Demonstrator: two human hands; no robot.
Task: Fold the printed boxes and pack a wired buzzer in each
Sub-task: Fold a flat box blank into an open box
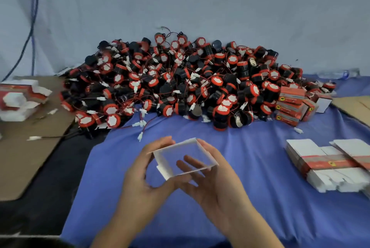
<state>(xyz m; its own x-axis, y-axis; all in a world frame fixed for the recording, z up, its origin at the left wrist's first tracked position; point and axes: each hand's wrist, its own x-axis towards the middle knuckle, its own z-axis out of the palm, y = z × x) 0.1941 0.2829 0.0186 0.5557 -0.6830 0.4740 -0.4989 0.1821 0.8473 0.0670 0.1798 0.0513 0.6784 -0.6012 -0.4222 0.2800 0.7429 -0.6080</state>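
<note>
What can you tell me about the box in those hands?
It's a white cardboard box, opened into a hollow rectangular sleeve with a small flap at its lower left. It's tilted, held above the blue cloth. The left hand grips its left side; the right hand pinches its right wall. It looks blurry.

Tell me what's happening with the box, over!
Left hand and right hand grip the box. Box open like a tube, empty. Behind it the buzzer pile, nothing blocking.
</note>
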